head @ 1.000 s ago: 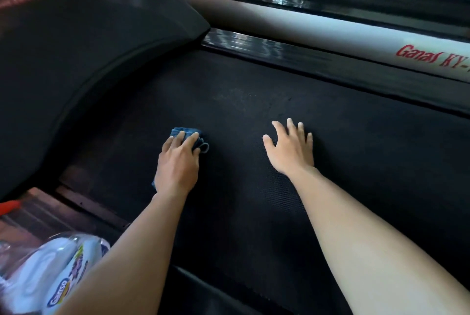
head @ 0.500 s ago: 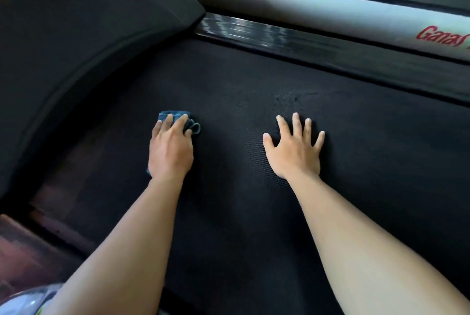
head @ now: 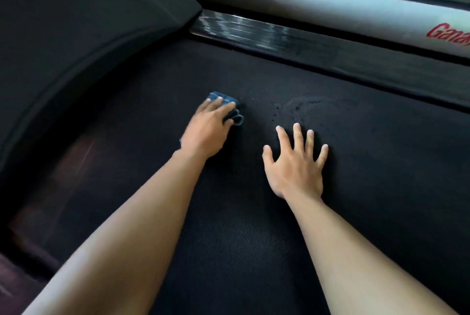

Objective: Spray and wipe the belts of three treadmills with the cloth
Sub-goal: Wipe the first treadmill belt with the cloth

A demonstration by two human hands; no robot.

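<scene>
The black textured treadmill belt [head: 368, 162] fills most of the view. My left hand [head: 207, 131] presses a folded blue cloth [head: 232, 108] flat on the belt with straight fingers; most of the cloth is hidden under the palm. To its right, my right hand [head: 296, 167] rests flat on the belt, fingers spread, holding nothing. A patch of wet droplets [head: 295, 108] lies on the belt just beyond my right hand's fingertips.
The dark motor cover [head: 76, 22] curves along the left. A shiny black side rail [head: 267, 32] borders the belt's far edge, and beyond it runs the neighbouring treadmill's white frame [head: 318, 7] with red lettering [head: 447, 35]. Brownish floor [head: 15, 284] shows at lower left.
My left hand has slid the cloth forward along the belt, and the view has shifted forward. The packet at lower left has left the view. My right hand stays flat, fingers spread wider.
</scene>
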